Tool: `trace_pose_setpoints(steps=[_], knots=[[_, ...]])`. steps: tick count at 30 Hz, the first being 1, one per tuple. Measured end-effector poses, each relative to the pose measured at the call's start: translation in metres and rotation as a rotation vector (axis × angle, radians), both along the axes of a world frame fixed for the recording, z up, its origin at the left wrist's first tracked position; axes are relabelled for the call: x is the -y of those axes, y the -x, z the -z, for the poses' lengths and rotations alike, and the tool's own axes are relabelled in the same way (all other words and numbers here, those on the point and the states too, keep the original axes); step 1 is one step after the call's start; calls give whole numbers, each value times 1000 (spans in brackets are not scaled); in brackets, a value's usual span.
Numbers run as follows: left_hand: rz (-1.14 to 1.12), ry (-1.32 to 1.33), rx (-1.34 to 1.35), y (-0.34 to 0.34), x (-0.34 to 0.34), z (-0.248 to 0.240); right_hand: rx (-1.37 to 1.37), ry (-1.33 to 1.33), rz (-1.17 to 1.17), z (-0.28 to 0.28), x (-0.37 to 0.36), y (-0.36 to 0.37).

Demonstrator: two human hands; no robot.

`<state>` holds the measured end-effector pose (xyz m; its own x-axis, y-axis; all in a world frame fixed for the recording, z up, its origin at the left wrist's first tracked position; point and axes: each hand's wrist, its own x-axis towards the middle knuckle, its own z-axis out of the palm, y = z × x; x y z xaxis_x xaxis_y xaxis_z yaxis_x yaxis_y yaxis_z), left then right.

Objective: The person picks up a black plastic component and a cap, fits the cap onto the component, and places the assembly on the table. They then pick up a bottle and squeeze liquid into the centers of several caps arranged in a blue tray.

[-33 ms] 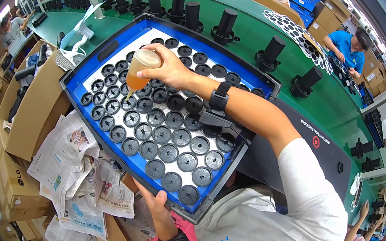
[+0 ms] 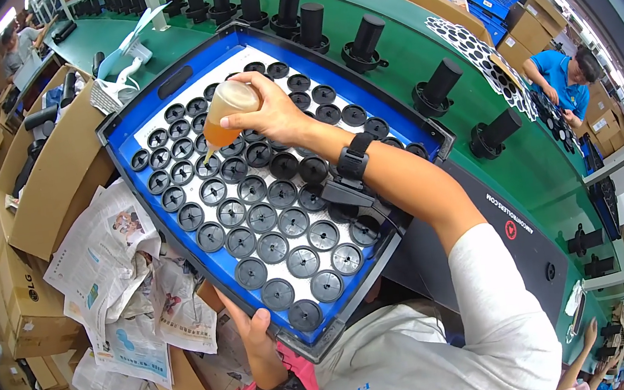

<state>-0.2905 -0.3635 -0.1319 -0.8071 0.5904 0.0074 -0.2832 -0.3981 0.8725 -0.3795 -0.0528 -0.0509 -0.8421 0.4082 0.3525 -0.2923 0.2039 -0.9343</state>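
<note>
With no shift noted, the bottle (image 2: pixel 221 128) is clasped by the right hand (image 2: pixel 279 113) above the same disc (image 2: pixel 208 170), the seven-o'clock edge of the tray (image 2: pixel 216 273) supported by the spread left hand (image 2: pixel 253 335).

Black discs (image 2: pixel 261 217) in blue tray (image 2: pixel 149 106)
</note>
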Motion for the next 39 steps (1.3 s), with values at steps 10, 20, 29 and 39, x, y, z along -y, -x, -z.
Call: trace_pose_setpoints(steps=[10, 20, 29, 39], knots=[[3, -12, 21, -1, 0, -1, 22, -7, 13, 5, 0, 2], [2, 7, 13, -1, 3, 2, 5, 301, -74, -16, 15, -4], [28, -30, 9, 2, 1, 5, -61, 186, -111, -16, 31, 9], [10, -31, -13, 2, 2, 5, -4, 31, -180, 3, 61, 37]])
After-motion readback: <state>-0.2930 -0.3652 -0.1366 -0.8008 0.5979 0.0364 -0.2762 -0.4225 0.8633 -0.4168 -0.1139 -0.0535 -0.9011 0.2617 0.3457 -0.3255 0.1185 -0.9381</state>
